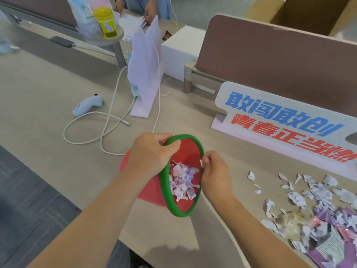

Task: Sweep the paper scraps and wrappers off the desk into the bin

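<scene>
A small red bin (190, 151) with a green rim lies tilted on the desk, its mouth facing right, with torn paper scraps (182, 180) inside. My left hand (150, 151) grips the rim at its upper left. My right hand (214, 171) is at the rim's right side, fingers curled and pinching a small white scrap over the opening. More paper scraps (313, 190) lie scattered on the desk to the right, and a purple wrapper (332, 240) with a clear wrapper (289, 223) sits near the front right edge.
A printed sign (286, 120) stands behind the scraps. White cables (108, 120), a white controller (87, 105) and a white paper bag (144, 70) lie further back. A brown divider (270, 60) rises at the right. The desk's front edge (96, 206) runs diagonally under my arms. Another person stands at the far side.
</scene>
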Motion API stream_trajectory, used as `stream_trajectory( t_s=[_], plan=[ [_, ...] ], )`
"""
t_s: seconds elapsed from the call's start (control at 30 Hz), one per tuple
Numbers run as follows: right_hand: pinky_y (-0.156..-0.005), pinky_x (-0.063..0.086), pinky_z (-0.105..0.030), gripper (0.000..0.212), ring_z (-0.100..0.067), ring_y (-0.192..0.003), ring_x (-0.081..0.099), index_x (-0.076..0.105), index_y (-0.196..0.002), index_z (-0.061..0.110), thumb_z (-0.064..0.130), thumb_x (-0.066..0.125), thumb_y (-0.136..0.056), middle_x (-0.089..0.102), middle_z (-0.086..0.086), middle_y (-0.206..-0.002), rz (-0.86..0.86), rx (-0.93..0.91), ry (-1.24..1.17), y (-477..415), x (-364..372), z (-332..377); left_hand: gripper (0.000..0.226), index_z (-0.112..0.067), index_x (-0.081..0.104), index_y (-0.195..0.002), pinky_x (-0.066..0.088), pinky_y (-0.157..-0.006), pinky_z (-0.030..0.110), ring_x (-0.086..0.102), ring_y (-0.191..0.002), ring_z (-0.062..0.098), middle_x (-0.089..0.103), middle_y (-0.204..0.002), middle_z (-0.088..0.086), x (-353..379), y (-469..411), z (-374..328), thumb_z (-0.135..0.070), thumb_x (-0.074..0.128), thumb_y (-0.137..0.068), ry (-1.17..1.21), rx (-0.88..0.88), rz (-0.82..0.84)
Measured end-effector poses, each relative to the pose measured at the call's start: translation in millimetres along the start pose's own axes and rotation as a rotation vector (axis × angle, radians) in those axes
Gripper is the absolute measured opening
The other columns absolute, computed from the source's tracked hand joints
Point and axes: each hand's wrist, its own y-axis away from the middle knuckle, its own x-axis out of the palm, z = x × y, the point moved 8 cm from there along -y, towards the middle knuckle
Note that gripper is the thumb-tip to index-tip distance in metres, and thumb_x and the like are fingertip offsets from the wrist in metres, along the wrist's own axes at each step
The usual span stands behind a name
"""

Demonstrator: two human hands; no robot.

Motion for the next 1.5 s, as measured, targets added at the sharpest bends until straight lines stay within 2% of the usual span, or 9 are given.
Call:
stream_trajectory(
  t_s=[0.23, 0.4, 0.57, 0.87, 0.97, 1.13, 1.23, 1.3, 1.5],
  plan=[
    [-0.074, 0.038, -0.044, 0.028, -0.032, -0.072, 0.044, 0.042, -0.065, 0.018, 0.036, 0.021, -0.071, 0.059, -0.018, -0.077, 0.482, -0.406, 0.337, 20, 94, 47, 0.039, -0.038, 0.058, -0.045, 0.037, -0.057, 0.002, 0.045, -0.064, 0.006, 0.053, -0.067, -0.004, 4, 4, -1, -0.031, 0.071, -0.081, -0.02, 0.003, 0.026],
    [-0.098, 0.034, -0.031, 0.025, -0.016, -0.105, 0.057, 0.067, -0.091, 0.026, 0.034, 0.043, -0.09, 0.069, 0.007, -0.101, 0.36, -0.456, 0.032, 27, 49, 58, 0.044, -0.062, 0.06, -0.049, 0.038, -0.056, 0.003, 0.05, -0.067, 0.01, 0.057, -0.068, -0.003, -3, 2, -4, -0.033, 0.07, -0.081, 0.002, -0.001, 0.015],
    [-0.083, 0.038, -0.019, 0.019, -0.013, -0.099, 0.056, 0.066, -0.095, 0.016, 0.022, 0.048, -0.09, 0.064, 0.001, -0.1, -0.136, -0.013, 0.017, -6, -30, -27, 0.046, -0.062, 0.057, -0.046, 0.04, -0.057, 0.004, 0.054, -0.066, 0.007, 0.06, -0.069, -0.005, -9, 3, -3, -0.035, 0.068, -0.082, 0.03, -0.009, 0.007],
    [-0.114, 0.022, -0.046, 0.059, -0.028, -0.142, 0.01, 0.016, -0.144, 0.022, 0.043, 0.012, -0.09, 0.019, -0.005, -0.154, 0.471, -0.108, 0.78, 4, 52, -131, 0.029, -0.048, 0.067, -0.056, 0.052, -0.072, 0.028, 0.066, -0.078, 0.018, 0.074, -0.081, 0.011, -6, 5, -2, -0.036, 0.069, -0.082, 0.05, -0.017, -0.005],
    [-0.119, 0.001, -0.039, 0.061, -0.02, -0.144, 0.005, 0.009, -0.147, 0.021, 0.04, -0.004, -0.09, 0.003, 0.006, -0.155, 0.455, -0.106, 0.832, 21, 52, -130, 0.043, -0.063, 0.061, -0.05, 0.047, -0.066, 0.018, 0.064, -0.079, 0.004, 0.074, -0.081, -0.006, -6, 5, -3, -0.035, 0.069, -0.082, 0.035, -0.028, -0.007],
    [-0.111, -0.004, -0.044, 0.058, -0.028, -0.125, 0.05, 0.055, -0.126, 0.014, 0.029, 0.008, -0.096, 0.055, -0.001, -0.134, 0.313, -0.077, 1.034, 11, 11, -133, 0.018, -0.047, 0.073, -0.068, 0.043, -0.065, 0.013, 0.063, -0.077, -0.009, 0.072, -0.072, -0.023, -3, 4, -3, -0.035, 0.069, -0.081, 0.027, -0.048, 0.011],
    [-0.112, -0.013, -0.044, 0.049, -0.025, -0.144, 0.014, 0.019, -0.145, 0.015, 0.027, 0.014, -0.098, 0.016, 0.005, -0.155, 0.234, -0.075, 1.077, -17, -26, -150, 0.022, -0.044, 0.07, -0.064, 0.043, -0.058, 0.007, 0.065, -0.076, 0.0, 0.073, -0.073, -0.015, 3, 3, -8, -0.033, 0.069, -0.082, 0.003, -0.014, 0.013],
    [-0.115, -0.006, -0.043, 0.05, -0.023, -0.145, -0.004, 0.002, -0.147, 0.017, 0.028, 0.012, -0.099, 0.0, 0.004, -0.158, 0.272, 0.044, 1.039, -24, -46, -174, 0.023, -0.042, 0.07, -0.062, 0.043, -0.058, 0.008, 0.065, -0.075, 0.004, 0.074, -0.073, -0.009, 8, 4, -10, -0.032, 0.069, -0.082, -0.023, 0.004, 0.017],
    [-0.107, 0.034, -0.041, 0.058, -0.033, -0.135, 0.035, 0.031, -0.14, 0.005, 0.029, 0.01, -0.091, 0.036, -0.011, -0.148, 0.266, 0.025, 0.987, 20, -63, -182, 0.01, -0.034, 0.078, -0.079, 0.042, -0.057, 0.003, 0.062, -0.064, -0.011, 0.072, -0.064, -0.01, 22, 9, -21, -0.032, 0.068, -0.083, -0.031, 0.0, 0.025]
  ],
)
